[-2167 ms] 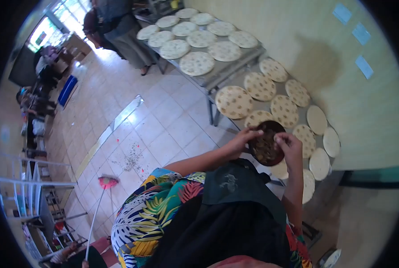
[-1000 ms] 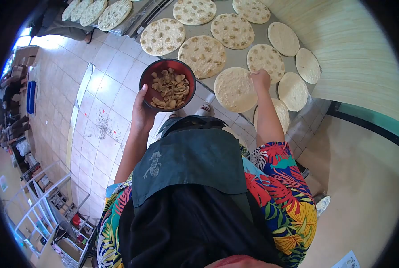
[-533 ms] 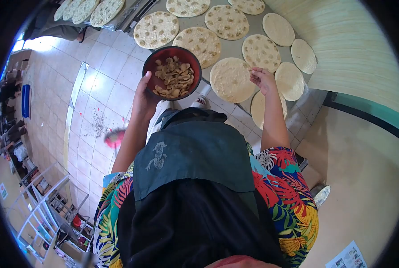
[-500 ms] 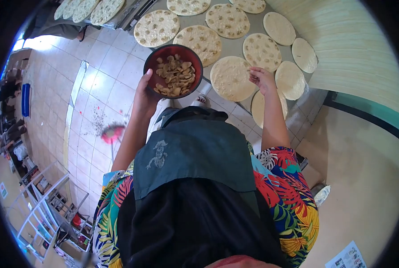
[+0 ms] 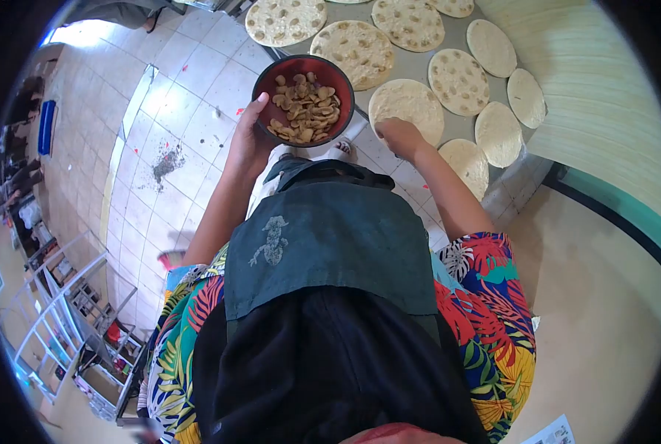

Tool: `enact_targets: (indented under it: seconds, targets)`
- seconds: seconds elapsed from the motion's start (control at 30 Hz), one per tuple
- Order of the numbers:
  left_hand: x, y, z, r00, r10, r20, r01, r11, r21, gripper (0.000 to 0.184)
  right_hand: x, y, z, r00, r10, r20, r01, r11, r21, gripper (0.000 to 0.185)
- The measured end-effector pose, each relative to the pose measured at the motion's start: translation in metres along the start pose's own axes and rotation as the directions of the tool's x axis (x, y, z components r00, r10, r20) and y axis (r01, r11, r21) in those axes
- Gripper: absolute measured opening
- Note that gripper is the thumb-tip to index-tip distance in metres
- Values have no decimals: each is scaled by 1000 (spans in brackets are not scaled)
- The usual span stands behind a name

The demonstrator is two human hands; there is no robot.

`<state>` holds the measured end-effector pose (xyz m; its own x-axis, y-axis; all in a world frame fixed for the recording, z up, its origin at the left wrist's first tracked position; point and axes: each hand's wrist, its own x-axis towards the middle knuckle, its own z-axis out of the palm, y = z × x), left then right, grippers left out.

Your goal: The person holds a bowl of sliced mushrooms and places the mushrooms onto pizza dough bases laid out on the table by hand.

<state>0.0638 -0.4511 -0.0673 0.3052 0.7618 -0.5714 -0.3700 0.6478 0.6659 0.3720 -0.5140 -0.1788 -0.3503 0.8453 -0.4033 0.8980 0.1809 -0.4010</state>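
Tabletop [image 5: 412,68] beside wall [image 5: 589,96] bears round flatbreads [image 5: 458,81]. Tiled floor [image 5: 219,63]: dark debris [image 5: 168,163]. Left fingers [image 5: 257,103] grasp bowl [image 5: 268,81]; right fingers [image 5: 385,129], cannot tell.

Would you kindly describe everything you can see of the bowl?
The bowl is round, with a glossy red inside and a dark rim; it looks like plastic or lacquer, though I can't be sure. Its open top faces the camera, and many thin, brownish slices lie loosely inside, leaving some red wall bare. The left hand grips it at the left side of the rim, in front of the body. Its underside is hidden.
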Motion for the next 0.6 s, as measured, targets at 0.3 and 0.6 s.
enact_targets:
  seconds: [0.3, 0.6]
  targets:
    - [-14, -7, 2, 997, 45, -59, -46, 999, -18, 62, 5, 20, -4, 979, 110, -174, -70, 973, 221, 13]
    - [-19, -6, 3, 998, 43, -46, -45, 998, -43, 63, -14, 80, -18, 829, 558, 33, -144, 157, 977, 20]
